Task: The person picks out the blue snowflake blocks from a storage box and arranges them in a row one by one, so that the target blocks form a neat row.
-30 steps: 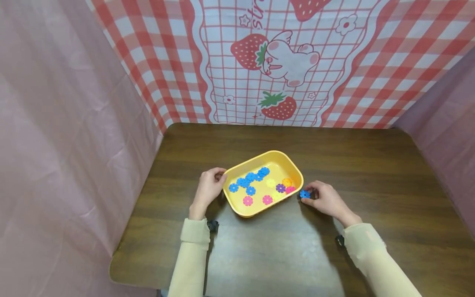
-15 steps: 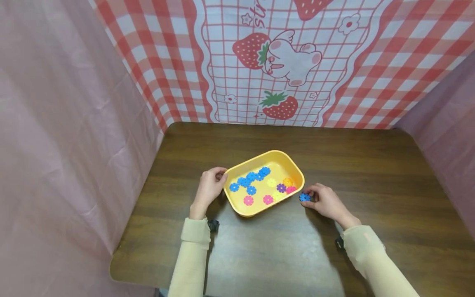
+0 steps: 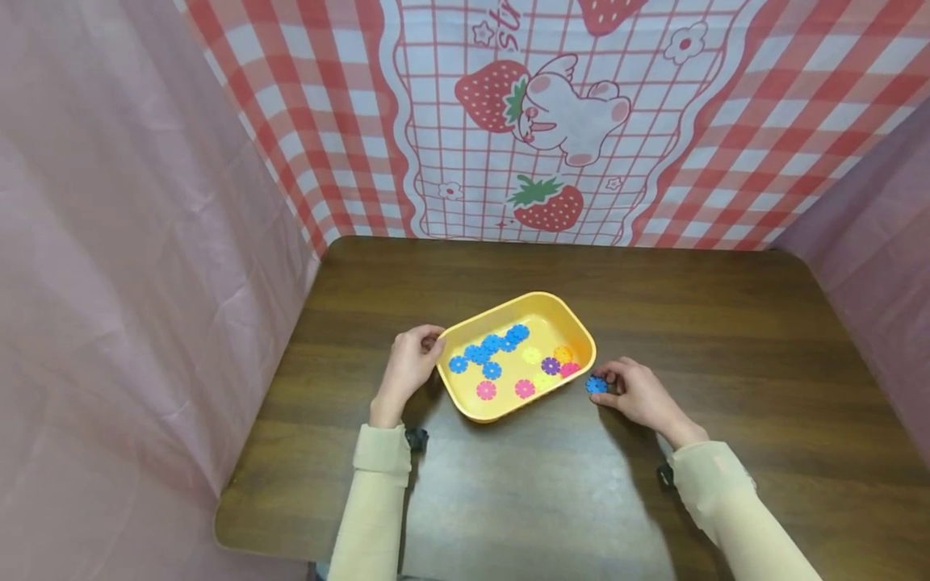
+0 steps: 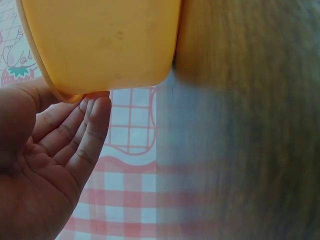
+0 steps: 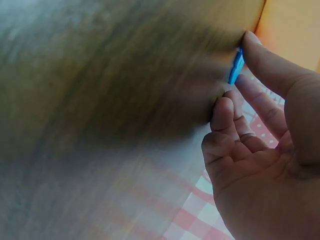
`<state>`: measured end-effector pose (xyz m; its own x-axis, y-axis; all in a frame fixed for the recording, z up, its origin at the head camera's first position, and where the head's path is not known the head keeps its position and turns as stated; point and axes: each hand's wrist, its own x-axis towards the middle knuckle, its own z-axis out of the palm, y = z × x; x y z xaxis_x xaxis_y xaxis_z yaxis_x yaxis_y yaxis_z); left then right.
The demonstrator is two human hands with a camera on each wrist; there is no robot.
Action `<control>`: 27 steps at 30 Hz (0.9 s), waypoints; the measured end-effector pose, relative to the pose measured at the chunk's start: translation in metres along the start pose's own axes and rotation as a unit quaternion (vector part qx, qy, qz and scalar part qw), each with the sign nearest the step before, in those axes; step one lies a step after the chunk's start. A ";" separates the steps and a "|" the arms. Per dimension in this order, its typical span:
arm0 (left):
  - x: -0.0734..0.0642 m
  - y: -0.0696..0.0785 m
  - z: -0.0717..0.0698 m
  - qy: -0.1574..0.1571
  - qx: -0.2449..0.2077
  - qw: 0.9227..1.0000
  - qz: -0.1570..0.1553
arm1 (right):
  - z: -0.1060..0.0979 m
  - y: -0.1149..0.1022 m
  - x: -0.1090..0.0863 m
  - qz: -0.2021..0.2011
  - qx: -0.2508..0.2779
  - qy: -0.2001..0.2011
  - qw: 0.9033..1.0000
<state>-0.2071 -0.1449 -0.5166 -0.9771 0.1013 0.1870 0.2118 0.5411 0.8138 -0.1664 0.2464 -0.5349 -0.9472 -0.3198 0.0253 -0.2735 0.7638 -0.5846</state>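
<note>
Head view: right hand [image 3: 639, 393] pinched a blue disc [image 3: 596, 386] just outside the right corner of the yellow tray [image 3: 512, 369], which lay leftward; left hand [image 3: 408, 367] gripped its left end. Long axis climbing toward upper right, surface [image 3: 726, 339] stretching rightward, far edge meeting checked cloth [image 3: 763, 161].

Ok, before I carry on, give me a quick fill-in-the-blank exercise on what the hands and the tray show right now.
1. The left hand grips the edge of a tray coloured ____.
2. The right hand pinches a disc coloured ____.
3. Seen from the person's side, the pinched disc is to the ____ of the tray.
4. Inside the tray, the dark piece next to the orange piece is ____.

Missing words: yellow; blue; right; purple.
</note>
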 end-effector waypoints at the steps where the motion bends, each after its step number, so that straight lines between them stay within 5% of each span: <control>1: 0.000 0.000 0.000 -0.002 0.001 1.000 -0.001 | -0.001 0.000 0.000 -0.001 0.001 -0.002 1.000; 15: 0.002 0.003 -0.002 0.003 0.007 1.000 0.014 | -0.051 -0.005 0.009 -0.022 0.023 0.017 0.999; 27: 0.000 0.001 0.001 0.001 0.004 1.000 -0.001 | -0.068 -0.039 0.049 -0.024 0.028 0.031 0.999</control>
<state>-0.2070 -0.1437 -0.5159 -0.9775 0.0994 0.1861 0.2099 0.5482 0.8096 -0.2139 0.2392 -0.4557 -0.9422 -0.3187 0.1039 -0.3110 0.7157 -0.6253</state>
